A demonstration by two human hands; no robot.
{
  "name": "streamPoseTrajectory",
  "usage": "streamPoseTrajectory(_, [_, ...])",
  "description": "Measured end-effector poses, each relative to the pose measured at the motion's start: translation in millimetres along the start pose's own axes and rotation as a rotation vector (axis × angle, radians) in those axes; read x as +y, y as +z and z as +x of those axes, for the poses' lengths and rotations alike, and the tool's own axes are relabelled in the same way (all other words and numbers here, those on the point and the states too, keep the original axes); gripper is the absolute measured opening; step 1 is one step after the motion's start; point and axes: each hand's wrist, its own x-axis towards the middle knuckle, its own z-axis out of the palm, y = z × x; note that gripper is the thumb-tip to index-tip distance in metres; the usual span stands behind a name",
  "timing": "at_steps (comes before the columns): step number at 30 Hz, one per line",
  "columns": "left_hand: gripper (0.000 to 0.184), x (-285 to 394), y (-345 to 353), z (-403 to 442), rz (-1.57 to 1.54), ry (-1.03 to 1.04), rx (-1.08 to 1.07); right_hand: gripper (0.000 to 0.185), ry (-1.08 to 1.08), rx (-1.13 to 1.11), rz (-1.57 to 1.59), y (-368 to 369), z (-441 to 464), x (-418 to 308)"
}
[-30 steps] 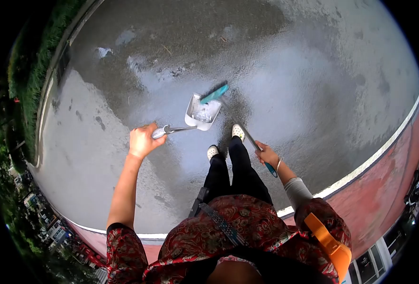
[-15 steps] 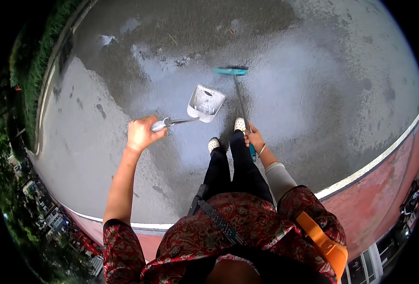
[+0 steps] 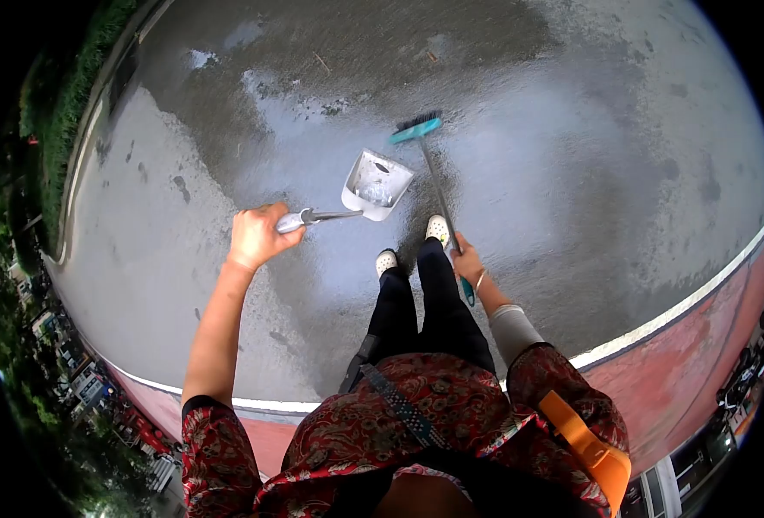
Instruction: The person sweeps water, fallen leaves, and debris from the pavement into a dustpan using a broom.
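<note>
My left hand [image 3: 261, 237] is wrapped round the pale grip of a long-handled dustpan [image 3: 378, 183]. The white pan holds a dark leaf-like bit and something clear and crumpled. My right hand [image 3: 467, 260] is closed on the grey pole of a broom [image 3: 415, 131], below which its teal grip end shows. The broom's teal head with dark bristles is just beyond the pan, up and to its right, apart from it.
Wet patches cover the grey pavement [image 3: 520, 173]. Two pale clogs [image 3: 386, 262] are on my feet. Small twigs [image 3: 321, 62] lie further out. A white line borders red paving [image 3: 658, 388]; green plants [image 3: 67, 112] edge the far left.
The broom head has swung from over the pan to beyond it, then tilted slightly. My right hand has moved left and up. The dustpan has shifted a little away from my feet.
</note>
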Motion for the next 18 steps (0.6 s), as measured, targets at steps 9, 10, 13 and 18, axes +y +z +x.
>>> streamPoseTrajectory(9, [0.023, -13.3, 6.5, -20.8, -0.025, -0.016, 0.031, 0.054, -0.358, 0.442, -0.947, -99.8, -23.7, 17.2])
streamPoseTrajectory(10, [0.023, -14.3, 6.6, -22.8, -0.024, -0.020, 0.020, 0.054, -0.216, 0.253, -0.455, -104.7, -20.5, -0.7])
streamPoseTrajectory(13, [0.022, -14.6, 6.3, -23.3, -0.033, -0.032, 0.018, 0.057, -0.132, 0.010, -0.033, -92.5, 8.7, -58.1])
streamPoseTrajectory(18, [0.021, -20.0, 2.4, -27.5, -0.041, -0.048, 0.008, 0.063, -0.303, 0.224, -0.664, 1.3, 66.1, 1.8])
